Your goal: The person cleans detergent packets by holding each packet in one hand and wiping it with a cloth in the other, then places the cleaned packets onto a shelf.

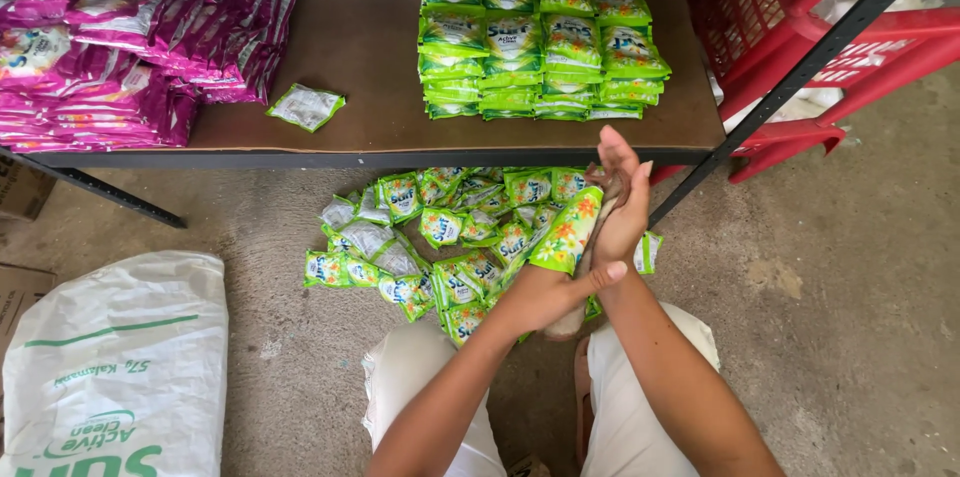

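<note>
A person crouches on the floor; the left hand [545,295] clasps the right wrist, while the right hand [618,199], grip closed, holds a green sachet [568,230] upright. Beyond lie loose sachets [440,237], then the shelf's neat green stack [540,47]; squaring edges likely helps.

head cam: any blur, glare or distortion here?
Head view: soft, even daylight, no hard shadows; shelf and green sachets sharp; mild sheen on the pink packs; slight motion blur on the right hand and the sachet the left hand holds; wide-angle bending at the edges.
</note>
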